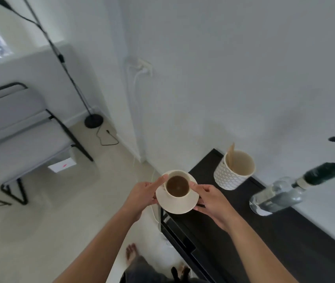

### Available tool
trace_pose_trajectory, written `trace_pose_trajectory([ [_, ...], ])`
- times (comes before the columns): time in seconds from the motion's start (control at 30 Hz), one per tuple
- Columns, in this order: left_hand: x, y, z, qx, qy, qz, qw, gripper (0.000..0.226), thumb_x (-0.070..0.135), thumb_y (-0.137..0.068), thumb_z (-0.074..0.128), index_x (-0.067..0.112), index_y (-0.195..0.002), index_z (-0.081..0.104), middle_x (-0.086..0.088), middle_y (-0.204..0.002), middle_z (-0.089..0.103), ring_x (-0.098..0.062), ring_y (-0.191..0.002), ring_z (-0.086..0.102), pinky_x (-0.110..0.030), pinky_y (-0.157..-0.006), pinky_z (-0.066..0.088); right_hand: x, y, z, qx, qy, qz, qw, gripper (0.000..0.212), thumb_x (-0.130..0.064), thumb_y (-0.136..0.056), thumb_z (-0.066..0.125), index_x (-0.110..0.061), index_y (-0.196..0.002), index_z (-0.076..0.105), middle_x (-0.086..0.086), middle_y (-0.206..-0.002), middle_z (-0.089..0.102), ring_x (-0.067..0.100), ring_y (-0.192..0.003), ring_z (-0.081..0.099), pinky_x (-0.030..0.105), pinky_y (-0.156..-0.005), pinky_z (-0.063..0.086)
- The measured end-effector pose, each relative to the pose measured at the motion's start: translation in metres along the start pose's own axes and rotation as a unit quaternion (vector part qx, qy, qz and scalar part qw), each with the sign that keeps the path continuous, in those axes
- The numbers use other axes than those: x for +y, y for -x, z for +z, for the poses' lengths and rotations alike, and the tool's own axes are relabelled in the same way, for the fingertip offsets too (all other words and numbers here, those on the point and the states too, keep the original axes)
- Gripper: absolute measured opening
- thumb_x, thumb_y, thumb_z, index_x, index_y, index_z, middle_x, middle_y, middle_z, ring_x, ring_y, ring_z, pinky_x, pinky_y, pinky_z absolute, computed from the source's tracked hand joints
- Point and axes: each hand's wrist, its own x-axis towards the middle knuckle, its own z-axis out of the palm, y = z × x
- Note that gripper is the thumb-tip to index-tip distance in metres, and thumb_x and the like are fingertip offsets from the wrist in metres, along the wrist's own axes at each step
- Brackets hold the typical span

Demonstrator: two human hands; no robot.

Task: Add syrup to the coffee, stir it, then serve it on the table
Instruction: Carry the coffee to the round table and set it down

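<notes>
At nine o'clock of the saucer point(176, 203), the left hand point(142, 194) is gripping its rim, forefinger stretching up against the coffee cup point(177, 185). The cup is sitting on the saucer in mid-air, off the black console's point(264, 231) end. At three o'clock, the right hand point(213, 201) is pinching the opposite rim. The coffee is riding near the brim, so uneven tilting between hands is likely risking a spill or the cup sliding.

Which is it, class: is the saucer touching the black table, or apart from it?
Apart. The head view shows the saucer held up by the left hand and right hand, mostly past the black table edge, over the floor.
</notes>
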Motion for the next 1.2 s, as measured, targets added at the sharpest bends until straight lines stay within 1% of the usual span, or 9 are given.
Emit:
trace_pose_trajectory([
  [0.1,-0.007,0.011,-0.023,0.047,0.025,0.004,0.999,0.103,0.080,-0.078,0.084,-0.013,-0.122,0.077,-0.024,-0.109,0.085,-0.034,-0.107,0.084,-0.031,-0.081,0.068,-0.007,-0.010,0.021,-0.040,0.034,-0.005,0.999,0.072,-0.057,-0.085,0.088,-0.013,-0.135,0.062,0.010,-0.129,0.080,0.024,-0.118,0.080,0.047,-0.103,0.066],
  [0.23,-0.016,0.030,-0.055,0.097,0.053,0.004,0.994,0.088,0.077,-0.083,0.083,-0.006,-0.114,0.084,-0.016,-0.104,0.088,-0.031,-0.103,0.086,-0.033,-0.084,0.068,-0.020,-0.018,0.060,-0.097,0.072,-0.007,0.993,0.061,-0.052,-0.092,0.086,-0.012,-0.132,0.064,0.010,-0.124,0.082,0.023,-0.114,0.082,0.045,-0.101,0.067],
  [0.37,-0.022,0.049,-0.092,0.155,0.088,-0.001,0.984,0.077,0.071,-0.089,0.081,-0.003,-0.110,0.087,-0.017,-0.105,0.088,-0.032,-0.104,0.085,-0.031,-0.081,0.068,-0.031,-0.027,0.107,-0.155,0.116,-0.013,0.981,0.045,-0.047,-0.098,0.080,-0.011,-0.123,0.071,0.011,-0.113,0.086,0.028,-0.113,0.082,0.044,-0.098,0.067],
  [0.5,-0.033,0.062,-0.134,0.201,0.118,-0.006,0.972,0.080,0.076,-0.084,0.083,0.000,-0.107,0.088,-0.015,-0.103,0.089,-0.029,-0.102,0.087,-0.035,-0.086,0.069,-0.034,-0.040,0.160,-0.188,0.144,-0.014,0.972,0.057,-0.050,-0.095,0.083,-0.007,-0.129,0.069,0.017,-0.118,0.084,0.034,-0.116,0.081,0.049,-0.102,0.067],
  [0.6,-0.042,0.071,-0.169,0.234,0.143,-0.007,0.962,0.079,0.077,-0.081,0.085,0.001,-0.105,0.089,-0.015,-0.103,0.089,-0.031,-0.103,0.086,-0.038,-0.089,0.070,-0.036,-0.047,0.204,-0.205,0.162,-0.015,0.965,0.055,-0.048,-0.095,0.083,-0.007,-0.128,0.068,0.016,-0.120,0.083,0.033,-0.116,0.081,0.049,-0.101,0.067],
  [0.73,-0.050,0.085,-0.218,0.262,0.170,-0.006,0.950,0.081,0.076,-0.081,0.084,-0.001,-0.106,0.088,-0.016,-0.103,0.089,-0.032,-0.102,0.086,-0.034,-0.082,0.068,-0.034,-0.057,0.264,-0.236,0.182,-0.017,0.954,0.064,-0.051,-0.093,0.086,-0.004,-0.133,0.068,0.015,-0.122,0.083,0.032,-0.114,0.082,0.047,-0.097,0.069],
  [0.93,-0.063,0.107,-0.296,0.294,0.199,-0.009,0.935,0.074,0.071,-0.087,0.082,0.000,-0.106,0.088,-0.015,-0.102,0.089,-0.031,-0.102,0.086,-0.033,-0.084,0.068,-0.030,-0.063,0.357,-0.270,0.207,-0.016,0.940,0.060,-0.050,-0.094,0.085,-0.003,-0.130,0.070,0.015,-0.119,0.084,0.035,-0.113,0.082,0.050,-0.099,0.068],
  [1.07,-0.079,0.119,-0.349,0.317,0.211,-0.014,0.924,0.076,0.074,-0.085,0.083,0.001,-0.107,0.088,-0.015,-0.103,0.089,-0.032,-0.102,0.086,-0.035,-0.085,0.069,-0.021,-0.063,0.418,-0.292,0.220,-0.014,0.931,0.062,-0.052,-0.093,0.085,-0.004,-0.130,0.071,0.015,-0.120,0.084,0.034,-0.113,0.082,0.053,-0.101,0.067],
  [1.2,-0.095,0.133,-0.396,0.336,0.226,-0.012,0.914,0.076,0.074,-0.086,0.083,0.001,-0.106,0.089,-0.016,-0.103,0.088,-0.032,-0.102,0.086,-0.035,-0.085,0.069,-0.015,-0.059,0.476,-0.316,0.238,-0.013,0.919,0.058,-0.050,-0.096,0.082,-0.004,-0.129,0.071,0.017,-0.120,0.083,0.034,-0.113,0.082,0.047,-0.097,0.069],
])
